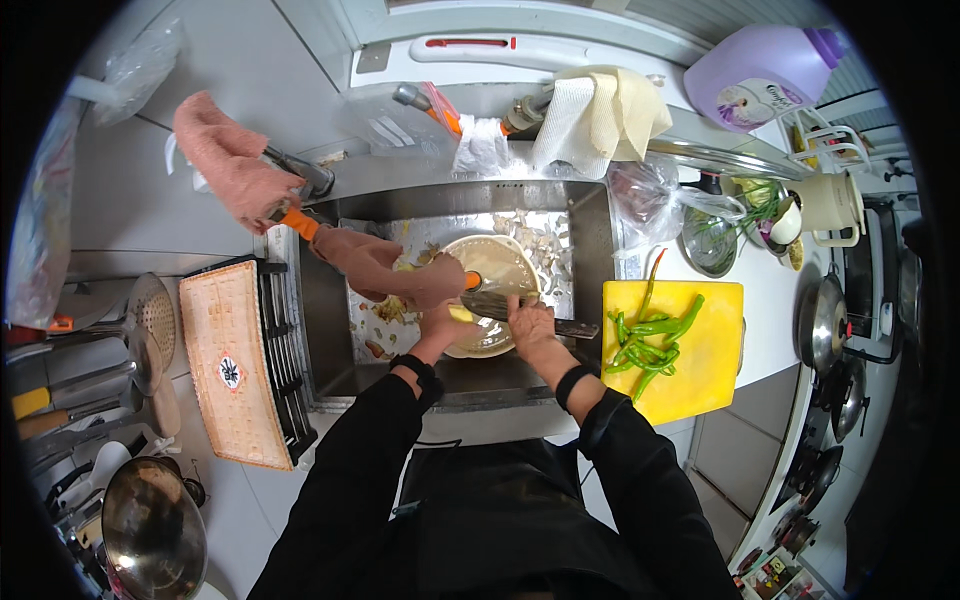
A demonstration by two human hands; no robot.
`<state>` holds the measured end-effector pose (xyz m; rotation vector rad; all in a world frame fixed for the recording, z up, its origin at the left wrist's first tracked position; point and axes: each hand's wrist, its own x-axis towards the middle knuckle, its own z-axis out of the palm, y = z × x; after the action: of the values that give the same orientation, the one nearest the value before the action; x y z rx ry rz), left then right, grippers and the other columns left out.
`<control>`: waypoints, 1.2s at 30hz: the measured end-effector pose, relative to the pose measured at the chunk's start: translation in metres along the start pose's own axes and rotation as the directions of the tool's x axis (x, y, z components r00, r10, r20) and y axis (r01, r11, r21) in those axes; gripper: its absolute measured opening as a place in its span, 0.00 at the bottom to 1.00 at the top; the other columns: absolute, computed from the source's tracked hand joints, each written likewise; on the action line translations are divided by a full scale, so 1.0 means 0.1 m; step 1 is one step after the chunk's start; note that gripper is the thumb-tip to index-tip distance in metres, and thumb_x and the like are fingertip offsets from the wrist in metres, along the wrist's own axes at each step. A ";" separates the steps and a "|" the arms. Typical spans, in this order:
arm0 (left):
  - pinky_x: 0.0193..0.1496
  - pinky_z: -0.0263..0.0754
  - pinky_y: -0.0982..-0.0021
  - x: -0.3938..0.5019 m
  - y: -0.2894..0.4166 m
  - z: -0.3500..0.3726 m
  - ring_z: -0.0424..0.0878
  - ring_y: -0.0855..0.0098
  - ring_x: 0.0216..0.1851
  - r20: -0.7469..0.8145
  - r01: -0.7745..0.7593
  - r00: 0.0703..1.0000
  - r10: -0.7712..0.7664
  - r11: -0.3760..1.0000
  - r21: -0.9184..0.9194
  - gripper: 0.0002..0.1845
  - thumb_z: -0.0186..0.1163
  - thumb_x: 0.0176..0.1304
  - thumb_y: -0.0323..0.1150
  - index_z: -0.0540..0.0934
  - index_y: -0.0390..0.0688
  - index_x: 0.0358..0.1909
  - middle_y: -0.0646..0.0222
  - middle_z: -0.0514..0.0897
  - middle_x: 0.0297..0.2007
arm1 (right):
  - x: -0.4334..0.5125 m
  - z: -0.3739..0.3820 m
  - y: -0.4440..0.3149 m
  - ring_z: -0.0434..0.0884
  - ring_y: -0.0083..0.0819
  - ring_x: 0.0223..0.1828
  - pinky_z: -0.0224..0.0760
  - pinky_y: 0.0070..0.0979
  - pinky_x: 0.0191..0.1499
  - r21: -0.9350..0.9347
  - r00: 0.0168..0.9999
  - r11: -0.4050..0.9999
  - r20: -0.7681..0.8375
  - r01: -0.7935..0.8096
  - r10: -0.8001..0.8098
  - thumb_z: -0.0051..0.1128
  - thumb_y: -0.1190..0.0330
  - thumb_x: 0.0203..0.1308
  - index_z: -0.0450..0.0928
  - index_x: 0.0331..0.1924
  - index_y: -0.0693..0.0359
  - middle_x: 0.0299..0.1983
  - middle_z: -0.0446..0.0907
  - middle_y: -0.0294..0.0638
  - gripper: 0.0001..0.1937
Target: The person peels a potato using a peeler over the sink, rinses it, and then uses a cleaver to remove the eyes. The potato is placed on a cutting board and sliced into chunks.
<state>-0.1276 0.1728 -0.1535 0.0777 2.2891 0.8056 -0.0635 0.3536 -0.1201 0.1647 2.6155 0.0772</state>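
Both hands are over a stainless steel sink (330, 360). My left hand (439, 326) grips a pale yellow piece of food (461, 313), perhaps ginger or potato. My right hand (531, 322) is closed around a kitchen knife (491, 305), whose dark handle sticks out to the right. Beneath them a cream plastic basin (487, 251) stands in the sink. The orange faucet hose (300, 223), wrapped in pink cloth (375, 266), reaches over the basin and partly hides my left hand. Peelings (551, 247) lie scattered on the sink floor.
Right of the sink, a yellow cutting board (709, 352) holds green peppers (649, 349). Behind it are a plastic bag (652, 202) and a glass bowl (709, 244). Left stands a black rack (289, 375) with a woven panel (236, 360). A purple detergent bottle (757, 75) stands on the rear ledge.
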 end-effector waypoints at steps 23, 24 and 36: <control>0.40 0.80 0.70 -0.49 0.06 -0.66 0.83 0.68 0.46 0.254 0.204 0.964 -0.083 0.843 -0.497 0.34 0.79 0.42 0.34 0.75 0.44 0.54 0.66 0.82 0.45 | -0.71 -0.36 0.00 0.85 0.46 0.37 0.79 0.42 0.39 0.375 0.954 0.920 -0.214 -0.117 0.208 0.54 0.73 0.61 0.68 0.52 0.60 0.37 0.81 0.49 0.15; 0.38 0.79 0.71 -0.56 0.06 -0.77 0.82 0.69 0.45 0.297 0.312 0.943 -0.150 0.709 -0.632 0.34 0.78 0.43 0.33 0.74 0.44 0.55 0.67 0.81 0.44 | -0.79 -0.43 0.08 0.85 0.50 0.37 0.79 0.44 0.40 0.523 0.961 0.842 -0.140 -0.131 0.237 0.54 0.71 0.62 0.68 0.52 0.63 0.36 0.82 0.54 0.15; 0.38 0.80 0.75 -1.24 -0.20 -1.58 0.83 0.70 0.42 0.198 0.258 0.966 -0.167 0.587 -0.767 0.27 0.74 0.53 0.30 0.73 0.45 0.54 0.69 0.81 0.45 | -1.20 -1.00 0.41 0.78 0.38 0.23 0.73 0.32 0.28 0.947 0.835 0.314 -0.230 0.072 0.501 0.54 0.72 0.66 0.73 0.37 0.64 0.27 0.79 0.46 0.05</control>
<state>-0.1316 0.0402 -0.0018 -0.5439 1.6002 1.5645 -0.0057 0.3764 0.0296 1.0620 2.7063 -1.5790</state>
